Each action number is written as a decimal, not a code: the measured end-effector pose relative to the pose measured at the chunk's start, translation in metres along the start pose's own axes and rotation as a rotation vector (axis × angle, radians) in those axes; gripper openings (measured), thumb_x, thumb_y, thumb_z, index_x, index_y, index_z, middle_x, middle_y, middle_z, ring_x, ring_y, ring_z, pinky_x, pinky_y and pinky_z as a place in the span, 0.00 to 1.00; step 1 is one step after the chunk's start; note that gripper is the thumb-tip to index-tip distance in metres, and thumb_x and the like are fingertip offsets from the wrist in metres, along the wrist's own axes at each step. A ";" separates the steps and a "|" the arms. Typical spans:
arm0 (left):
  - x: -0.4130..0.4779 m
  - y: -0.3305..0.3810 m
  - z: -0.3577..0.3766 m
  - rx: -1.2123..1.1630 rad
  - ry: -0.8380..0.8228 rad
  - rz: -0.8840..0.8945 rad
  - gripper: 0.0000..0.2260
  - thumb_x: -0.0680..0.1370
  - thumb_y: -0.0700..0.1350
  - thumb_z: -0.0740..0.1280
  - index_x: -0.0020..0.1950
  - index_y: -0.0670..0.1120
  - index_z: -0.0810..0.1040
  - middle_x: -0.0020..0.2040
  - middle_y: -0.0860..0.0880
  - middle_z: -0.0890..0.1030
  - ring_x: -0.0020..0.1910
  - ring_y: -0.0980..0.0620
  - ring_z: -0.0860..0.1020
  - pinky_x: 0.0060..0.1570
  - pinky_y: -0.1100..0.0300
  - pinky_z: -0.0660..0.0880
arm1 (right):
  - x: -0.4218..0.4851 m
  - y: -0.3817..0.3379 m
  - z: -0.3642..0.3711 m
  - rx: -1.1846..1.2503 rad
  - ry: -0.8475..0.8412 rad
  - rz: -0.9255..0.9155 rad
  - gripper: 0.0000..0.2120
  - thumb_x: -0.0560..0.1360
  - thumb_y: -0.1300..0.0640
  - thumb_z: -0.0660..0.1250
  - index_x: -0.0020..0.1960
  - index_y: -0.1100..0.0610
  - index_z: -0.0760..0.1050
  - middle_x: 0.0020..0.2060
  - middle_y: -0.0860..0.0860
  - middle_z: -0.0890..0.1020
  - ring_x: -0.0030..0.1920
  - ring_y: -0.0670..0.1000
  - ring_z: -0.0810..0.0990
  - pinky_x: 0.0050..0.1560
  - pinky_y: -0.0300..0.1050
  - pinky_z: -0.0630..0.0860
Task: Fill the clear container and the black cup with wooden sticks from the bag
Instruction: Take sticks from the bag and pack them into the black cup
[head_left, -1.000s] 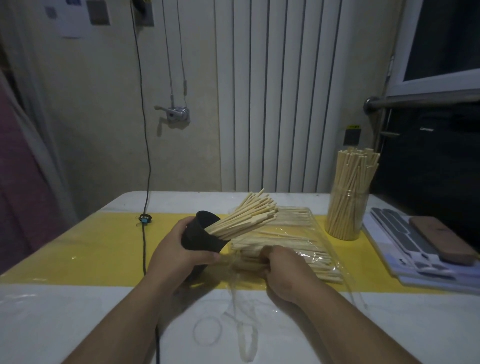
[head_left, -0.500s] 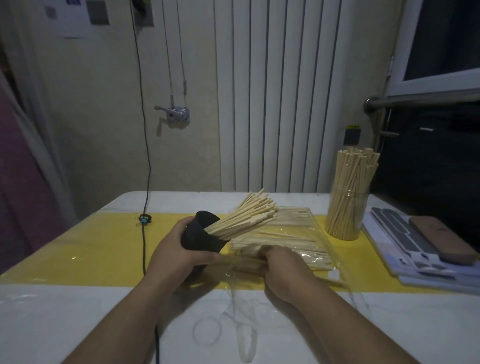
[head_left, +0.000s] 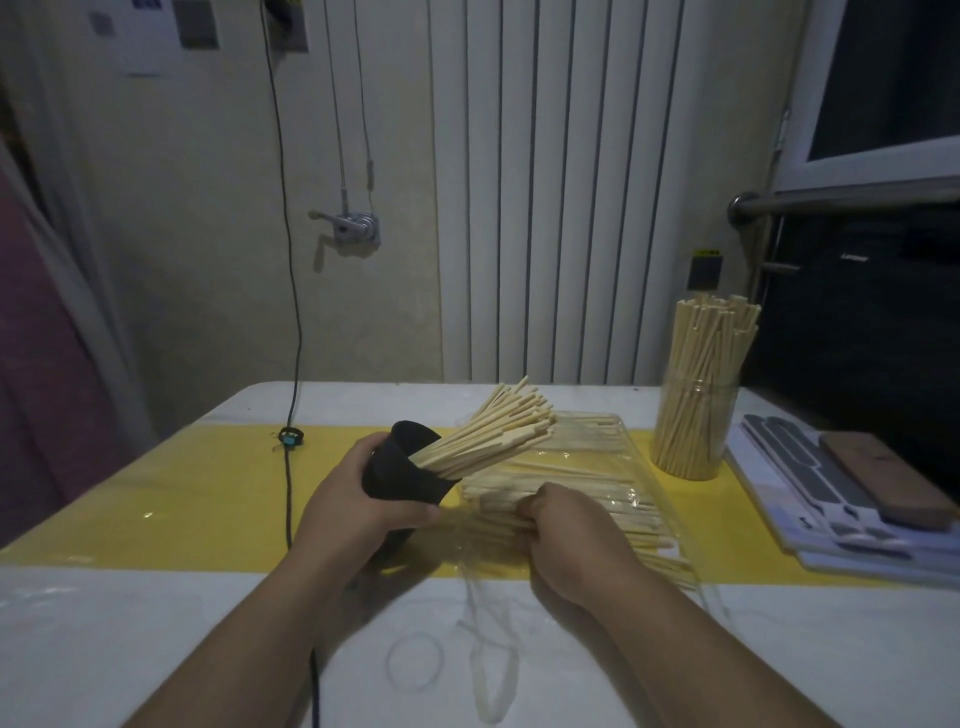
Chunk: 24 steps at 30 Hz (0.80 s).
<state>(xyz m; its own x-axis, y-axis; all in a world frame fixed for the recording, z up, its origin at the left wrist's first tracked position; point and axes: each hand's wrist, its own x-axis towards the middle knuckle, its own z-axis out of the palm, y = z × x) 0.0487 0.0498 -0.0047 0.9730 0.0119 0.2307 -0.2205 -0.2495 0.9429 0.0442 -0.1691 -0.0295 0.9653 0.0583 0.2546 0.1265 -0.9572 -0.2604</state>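
My left hand (head_left: 358, 499) grips the black cup (head_left: 402, 470), which is tilted to the right with a bunch of wooden sticks (head_left: 493, 434) fanning out of its mouth. To its right the clear plastic bag (head_left: 613, 483) lies flat on the table with many sticks inside. My right hand (head_left: 566, 530) is inside the bag's open end, fingers closed around some sticks. The clear container (head_left: 693, 431) stands upright at the back right, packed with sticks.
A black cable (head_left: 288, 467) runs down the wall and across the table on the left. A stack of papers with a brown case (head_left: 883, 483) lies at the right edge. A yellow strip (head_left: 156, 499) crosses the table. The bag's loose handles (head_left: 488, 665) trail toward me.
My right hand has shifted slightly within the bag's mouth, gathering sticks. The left hand and tilted cup have held still.
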 end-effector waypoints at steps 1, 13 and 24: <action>0.000 0.000 0.000 -0.007 0.003 -0.003 0.32 0.57 0.43 0.83 0.56 0.62 0.76 0.49 0.59 0.82 0.49 0.59 0.80 0.40 0.62 0.73 | 0.000 -0.001 -0.001 -0.016 0.019 -0.018 0.11 0.77 0.54 0.62 0.57 0.51 0.79 0.54 0.50 0.77 0.58 0.56 0.76 0.54 0.45 0.72; 0.000 -0.001 0.000 -0.012 0.020 0.001 0.32 0.58 0.41 0.84 0.54 0.63 0.76 0.46 0.62 0.83 0.46 0.62 0.80 0.40 0.64 0.72 | -0.022 -0.025 -0.054 -0.140 0.005 -0.083 0.09 0.76 0.50 0.64 0.55 0.47 0.73 0.51 0.52 0.81 0.54 0.59 0.79 0.45 0.46 0.69; 0.003 -0.004 0.000 -0.018 0.016 0.007 0.33 0.53 0.49 0.79 0.56 0.62 0.75 0.51 0.59 0.82 0.50 0.56 0.80 0.41 0.60 0.73 | -0.024 -0.020 -0.072 -0.226 0.438 -0.235 0.15 0.64 0.44 0.58 0.29 0.53 0.59 0.27 0.50 0.77 0.29 0.56 0.77 0.29 0.42 0.57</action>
<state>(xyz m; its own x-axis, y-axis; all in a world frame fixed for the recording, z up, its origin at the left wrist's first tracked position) 0.0520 0.0503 -0.0077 0.9701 0.0256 0.2412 -0.2290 -0.2317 0.9454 0.0025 -0.1718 0.0363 0.7254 0.2005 0.6585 0.2284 -0.9726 0.0445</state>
